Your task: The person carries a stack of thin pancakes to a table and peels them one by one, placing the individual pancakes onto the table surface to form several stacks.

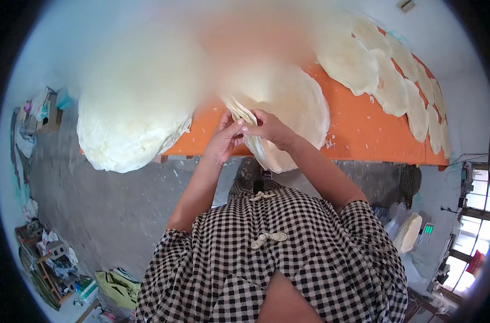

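At the front edge of the table, my left hand (223, 139) and my right hand (272, 130) are closed on the layered edges of a stack of thin round flatbreads (301, 107). The gathered edges (247, 117) stand up between my fingers and thumbs, several layers showing. Part of the stack droops over the table edge below my hands. My thumbs nearly meet at the fold. To the left lies a larger, thicker pile of pale flatbreads (131, 129). A blur across the top hides the far part of both stacks.
An orange-covered table (358, 126) runs across in front of me. Several single flatbreads (390, 81) lie overlapping at its right end. White crumbs dot the cover and the grey floor (115, 210). Clutter (56, 253) stands at the far left, and windows (474, 220) are at the right.
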Motion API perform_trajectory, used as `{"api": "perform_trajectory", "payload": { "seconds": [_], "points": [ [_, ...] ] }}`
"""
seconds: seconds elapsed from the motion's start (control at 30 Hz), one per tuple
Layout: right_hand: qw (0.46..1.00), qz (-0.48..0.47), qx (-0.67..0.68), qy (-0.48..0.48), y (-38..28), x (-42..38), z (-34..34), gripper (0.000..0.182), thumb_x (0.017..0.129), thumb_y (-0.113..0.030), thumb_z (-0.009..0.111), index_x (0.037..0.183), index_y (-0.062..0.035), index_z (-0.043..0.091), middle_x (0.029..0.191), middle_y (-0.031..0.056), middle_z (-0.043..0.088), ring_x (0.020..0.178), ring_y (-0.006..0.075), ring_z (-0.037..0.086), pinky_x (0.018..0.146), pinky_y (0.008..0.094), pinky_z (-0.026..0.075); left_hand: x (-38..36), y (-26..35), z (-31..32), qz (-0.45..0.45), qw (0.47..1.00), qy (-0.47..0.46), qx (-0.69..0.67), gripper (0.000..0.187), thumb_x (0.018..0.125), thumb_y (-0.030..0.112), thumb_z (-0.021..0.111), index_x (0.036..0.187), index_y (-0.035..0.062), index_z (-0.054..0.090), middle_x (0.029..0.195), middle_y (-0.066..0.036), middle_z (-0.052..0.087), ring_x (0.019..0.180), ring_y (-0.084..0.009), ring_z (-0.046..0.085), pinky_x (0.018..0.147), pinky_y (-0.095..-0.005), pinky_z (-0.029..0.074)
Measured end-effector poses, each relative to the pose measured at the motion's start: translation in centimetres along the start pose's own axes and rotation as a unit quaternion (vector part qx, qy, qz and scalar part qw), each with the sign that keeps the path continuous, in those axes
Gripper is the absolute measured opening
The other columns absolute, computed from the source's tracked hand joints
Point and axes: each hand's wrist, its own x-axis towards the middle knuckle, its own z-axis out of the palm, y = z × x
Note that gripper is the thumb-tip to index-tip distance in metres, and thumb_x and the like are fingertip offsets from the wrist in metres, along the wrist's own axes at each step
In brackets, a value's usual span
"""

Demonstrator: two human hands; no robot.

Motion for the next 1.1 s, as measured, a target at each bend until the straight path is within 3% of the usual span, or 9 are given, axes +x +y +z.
{"api": "perform_trajectory", "payload": {
  "seconds": [0.27,0.37,0.57,0.67,0.8,0.9,1.0,1.03,1.1],
  "points": [
    [0.998,0.009,-0.034,0.052,0.7,-0.6,-0.2,0.038,0.078,-0.023,0.054,0.11,-0.0026,0.051,0.086,0.0027,0.057,0.077,0.012,0.054,0.065,0.0266,0.044,-0.4,0.2,-0.1,0.019,0.997,0.014,-0.07,0.043,0.074,0.008,0.058,0.115,0.0109,0.045,0.1,0.0,0.053,0.09,-0.0108,0.052,0.071,-0.0251,0.044],
    [0.972,-0.119,-0.177,0.096,0.8,-0.4,0.2,0.035,0.075,-0.018,0.053,0.106,-0.0012,0.05,0.076,0.0138,0.059,0.072,0.0206,0.058,0.064,0.0338,0.045,-1.2,1.0,1.0,0.032,0.995,0.009,-0.089,0.044,0.073,0.005,0.053,0.116,0.0088,0.044,0.101,-0.002,0.053,0.091,-0.0135,0.052,0.074,-0.026,0.044],
    [0.871,-0.05,-0.436,0.219,-0.3,0.4,2.8,0.023,0.074,-0.019,0.051,0.088,-0.0005,0.054,0.079,0.0225,0.057,0.077,0.0336,0.056,0.067,0.0412,0.043,-0.2,0.2,1.3,0.06,0.997,0.041,-0.04,0.045,0.074,0.005,0.051,0.118,0.0087,0.041,0.105,-0.008,0.054,0.09,-0.0202,0.055,0.076,-0.0328,0.047],
    [0.932,-0.128,-0.304,0.15,2.0,2.4,0.5,0.025,0.075,-0.023,0.052,0.087,-0.0012,0.055,0.074,0.0168,0.059,0.072,0.0284,0.058,0.062,0.0408,0.043,-0.4,0.5,2.1,-0.017,0.981,0.189,-0.045,0.036,0.075,0.003,0.049,0.111,0.0043,0.048,0.097,-0.011,0.057,0.08,-0.0223,0.058,0.071,-0.0324,0.049],
    [0.961,0.1,-0.063,0.251,-4.0,-1.5,-5.1,0.027,0.072,-0.028,0.058,0.089,-0.0068,0.059,0.081,0.0009,0.056,0.073,0.0114,0.052,0.059,0.0292,0.043,1.0,-0.6,-1.0,-0.025,0.977,0.212,-0.022,0.007,0.076,0.004,0.048,0.082,0.0032,0.053,0.076,-0.007,0.055,0.063,-0.0194,0.054,0.052,-0.0322,0.044],
    [0.952,-0.129,0.118,0.251,-5.0,-6.7,-13.8,0.029,0.077,-0.023,0.055,0.098,-0.0022,0.056,0.094,0.0069,0.058,0.087,0.0146,0.055,0.074,0.0282,0.046,0.7,-0.5,-1.7,-0.028,0.973,0.224,-0.054,0.017,0.077,0.004,0.047,0.06,0.0077,0.045,0.06,0.001,0.045,0.048,-0.0125,0.043,0.038,-0.0282,0.032],
    [0.883,-0.178,0.22,0.374,-11.2,-12.9,-18.0,0.033,0.077,-0.019,0.057,0.105,-0.0015,0.053,0.101,0.0105,0.058,0.093,0.0201,0.056,0.081,0.033,0.046,-0.4,0.4,-0.7,-0.033,0.97,0.241,-0.024,0.015,0.076,0.004,0.047,0.062,0.0073,0.047,0.057,0.002,0.042,0.041,-0.0096,0.036,0.034,-0.0252,0.027],
    [0.878,-0.185,0.216,0.385,-13.6,-14.5,-18.0,0.033,0.077,-0.018,0.057,0.106,-0.0016,0.053,0.1,0.0105,0.058,0.091,0.0209,0.057,0.079,0.0339,0.047,0.1,-0.2,-1.4,-0.022,0.972,0.229,-0.042,0.003,0.075,0.003,0.049,0.072,0.0035,0.049,0.066,-0.002,0.047,0.053,-0.0129,0.043,0.044,-0.0275,0.033],
    [0.88,-0.192,0.198,0.387,-18.1,-16.7,-17.8,0.032,0.078,-0.016,0.057,0.106,-0.002,0.052,0.098,0.0105,0.059,0.087,0.0216,0.058,0.075,0.0341,0.049,1.5,-2.2,-3.5,-0.001,0.975,0.206,-0.078,0.021,0.073,0.002,0.053,0.093,-0.004,0.053,0.085,-0.01,0.058,0.075,-0.0196,0.057,0.063,-0.0321,0.047]
  ]
}}
